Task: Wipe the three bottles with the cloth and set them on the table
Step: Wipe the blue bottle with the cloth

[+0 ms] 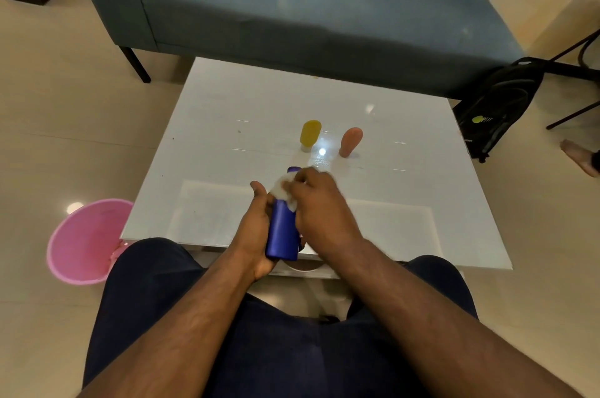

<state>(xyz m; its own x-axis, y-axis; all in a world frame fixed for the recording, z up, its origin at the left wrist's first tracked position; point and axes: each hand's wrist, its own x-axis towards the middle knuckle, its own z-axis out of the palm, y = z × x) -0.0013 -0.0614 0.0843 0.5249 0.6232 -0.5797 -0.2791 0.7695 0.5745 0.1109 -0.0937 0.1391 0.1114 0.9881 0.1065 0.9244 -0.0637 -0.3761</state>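
Note:
My left hand (255, 228) grips a blue bottle (283, 235) from the left side, holding it above the near edge of the white table (227, 111). My right hand (319, 206) presses a white cloth (282, 191) against the upper part of the blue bottle, near its cap. A yellow bottle (310, 135) and an orange bottle (350, 141) stand cap-down on the table beyond my hands, side by side and apart from each other.
A pink bucket (85, 240) sits on the floor left of the table. A blue sofa (292, 14) runs behind the table. A black backpack (498, 105) leans at the right, with another person's foot (579, 157) beyond it.

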